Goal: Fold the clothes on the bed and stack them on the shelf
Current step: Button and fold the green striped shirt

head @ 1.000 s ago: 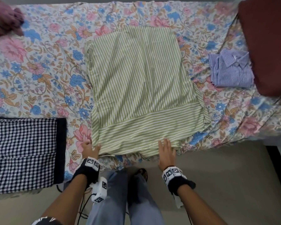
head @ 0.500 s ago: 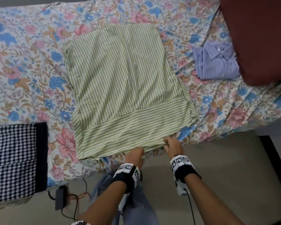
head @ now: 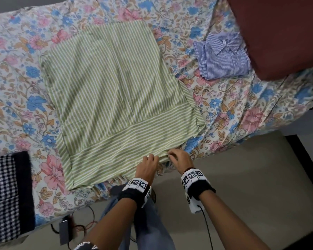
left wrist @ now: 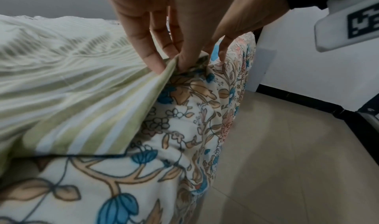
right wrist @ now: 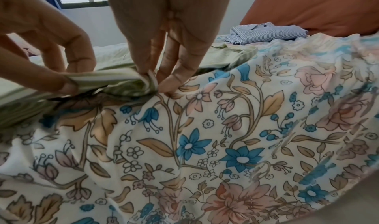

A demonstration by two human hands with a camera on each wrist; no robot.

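Floral bedding (head: 22, 73), cream with blue and pink flowers, covers the bed and hangs over its near edge above a beige floor (head: 242, 177). Spread flat across the middle of that bedding lies the green-and-white striped garment (head: 112, 91), partly folded, with a band of cross-running stripes along its near side. Both hands meet at the near right corner of the striped garment, right at the edge of the bed. The left hand (head: 147, 166) pinches the garment's hem between thumb and curled fingers (left wrist: 152, 60), lifting the fabric slightly off the bedding. The right hand (head: 179, 157), just beside it, also pinches the bunched corner, its fingertips (right wrist: 147, 72) closed on a small roll of striped cloth and touching the bedding beneath. Each wrist wears a black band with a white tagged camera unit. To the right of the striped garment and apart from it, a folded blue pinstriped shirt (head: 222, 55) rests collar up, touching a dark red pillow (head: 278, 33) further right. To the left of the striped garment, at the near edge of the bed, sits a black-and-white checked cloth (head: 4, 192) with a dark border. Below the garment's near edge, the person's blue jeans (head: 148, 230) show above the floor, with cables (head: 83, 226) and a small dark device on the floor to their left.
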